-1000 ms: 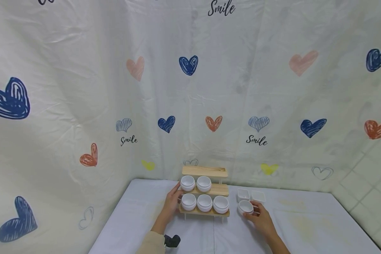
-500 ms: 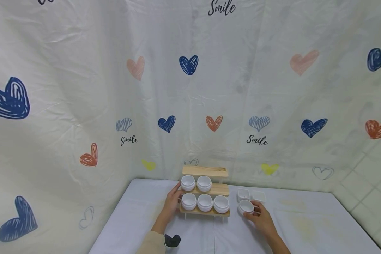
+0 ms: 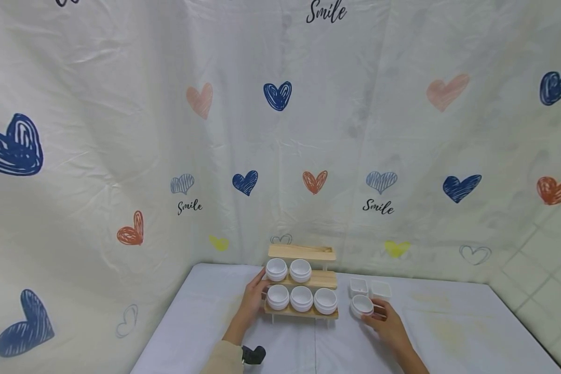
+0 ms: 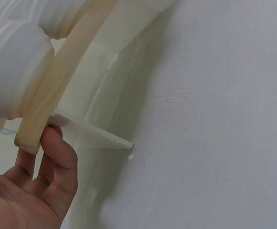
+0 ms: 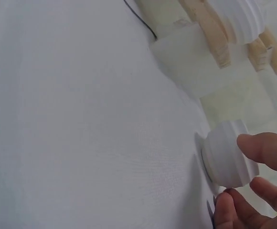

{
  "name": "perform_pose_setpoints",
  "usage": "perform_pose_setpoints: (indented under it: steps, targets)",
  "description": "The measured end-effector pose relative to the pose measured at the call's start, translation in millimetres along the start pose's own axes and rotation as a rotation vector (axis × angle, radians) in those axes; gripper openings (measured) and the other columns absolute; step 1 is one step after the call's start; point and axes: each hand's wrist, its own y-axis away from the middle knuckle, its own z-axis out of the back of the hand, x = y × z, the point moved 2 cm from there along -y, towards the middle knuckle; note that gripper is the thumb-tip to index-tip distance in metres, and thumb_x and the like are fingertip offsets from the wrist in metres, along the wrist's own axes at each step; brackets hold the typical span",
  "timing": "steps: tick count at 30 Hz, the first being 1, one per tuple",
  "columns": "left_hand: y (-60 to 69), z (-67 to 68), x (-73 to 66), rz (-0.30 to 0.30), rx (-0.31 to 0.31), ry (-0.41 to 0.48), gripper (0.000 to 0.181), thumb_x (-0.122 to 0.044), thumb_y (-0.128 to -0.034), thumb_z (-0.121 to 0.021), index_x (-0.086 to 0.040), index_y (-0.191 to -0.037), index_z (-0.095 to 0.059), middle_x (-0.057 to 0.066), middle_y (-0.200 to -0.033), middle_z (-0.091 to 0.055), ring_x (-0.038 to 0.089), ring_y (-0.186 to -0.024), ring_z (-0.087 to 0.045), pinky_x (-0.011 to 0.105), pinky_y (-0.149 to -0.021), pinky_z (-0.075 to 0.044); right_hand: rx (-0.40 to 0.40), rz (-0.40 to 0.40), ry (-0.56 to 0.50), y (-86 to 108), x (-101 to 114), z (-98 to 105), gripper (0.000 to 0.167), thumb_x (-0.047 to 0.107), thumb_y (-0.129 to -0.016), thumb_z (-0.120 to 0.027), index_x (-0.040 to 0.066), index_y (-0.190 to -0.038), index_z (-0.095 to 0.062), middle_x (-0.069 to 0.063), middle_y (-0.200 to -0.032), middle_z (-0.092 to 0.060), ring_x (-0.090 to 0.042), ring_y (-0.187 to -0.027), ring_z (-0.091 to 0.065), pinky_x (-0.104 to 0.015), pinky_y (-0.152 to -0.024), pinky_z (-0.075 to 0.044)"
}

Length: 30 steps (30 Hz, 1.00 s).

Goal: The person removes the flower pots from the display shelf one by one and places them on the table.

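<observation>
A tiered wooden rack (image 3: 323, 279) with pale legs stands on the table, bearing several small white bowls (image 3: 301, 298) on its lower two tiers. My left hand (image 3: 251, 300) grips the rack's left end; in the left wrist view its fingers (image 4: 59, 148) curl about the shelf end beside a leg. Right of the rack, one more small white bowl (image 3: 361, 306) sits upright on the table. My right hand (image 3: 389, 323) holds this bowl from its right side. In the right wrist view the thumb (image 5: 262, 147) lies against the bowl (image 5: 227, 155), the other fingers around its opposite side.
Two small clear square containers, one (image 3: 358, 286) behind the held bowl and one (image 3: 381, 289) to its right, stand on the white-covered table (image 3: 449, 332). A heart-printed curtain (image 3: 346, 130) hangs behind. A black object (image 3: 253, 355) is at the left wrist.
My right hand has shifted very slightly to the right and down at the bowl. The left hand, the rack and its bowls stay where they were.
</observation>
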Motion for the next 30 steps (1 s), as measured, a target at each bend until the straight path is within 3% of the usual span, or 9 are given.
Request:
perform_pose_setpoints:
  steps: [5, 12, 18, 30]
  targets:
    - [-0.3, 0.6, 0.9, -0.003, 0.000, -0.001, 0.061, -0.033, -0.1004, -0.054, -0.021, -0.158, -0.040, 0.014, -0.109, -0.065, 0.019, -0.090, -0.054, 0.032, -0.073, -0.045, -0.016, -0.031, -0.039, 4.9, 1, 5, 0.067, 0.017, -0.090, -0.075, -0.004, -0.144, -0.041, -0.036, -0.139, -0.051, -0.025, -0.107, -0.066, -0.026, -0.072, -0.052]
    - [0.8, 0.9, -1.1, 0.001, 0.005, 0.005, 0.062, -0.034, -0.0985, -0.056, -0.022, -0.157, -0.042, 0.011, -0.104, -0.065, 0.019, -0.089, -0.055, 0.032, -0.072, -0.046, -0.052, -0.063, -0.043, 12.4, 21, 11, 0.060, 0.021, -0.096, -0.066, -0.002, -0.145, -0.038, -0.029, -0.140, -0.045, -0.030, -0.113, -0.057, -0.025, -0.073, -0.052]
    - [0.9, -0.8, 0.5, 0.009, 0.002, 0.006, 0.062, -0.035, -0.0980, -0.056, -0.023, -0.157, -0.043, 0.010, -0.104, -0.065, 0.019, -0.089, -0.055, 0.031, -0.072, -0.046, -0.064, -0.022, -0.074, 20.1, 50, 9, 0.056, 0.019, -0.097, -0.068, 0.000, -0.142, -0.042, -0.023, -0.138, -0.050, -0.012, -0.098, -0.055, -0.021, -0.074, -0.051]
    - [4.6, -0.2, -3.9, -0.001, 0.002, 0.012, 0.061, -0.033, -0.0994, -0.055, -0.021, -0.158, -0.041, 0.010, -0.104, -0.065, 0.019, -0.089, -0.054, 0.032, -0.074, -0.045, -0.006, 0.114, -0.131, 22.9, 92, -6, 0.044, 0.011, -0.095, -0.069, 0.005, -0.135, -0.051, -0.020, -0.131, -0.059, -0.007, -0.090, -0.061, -0.023, -0.076, -0.052]
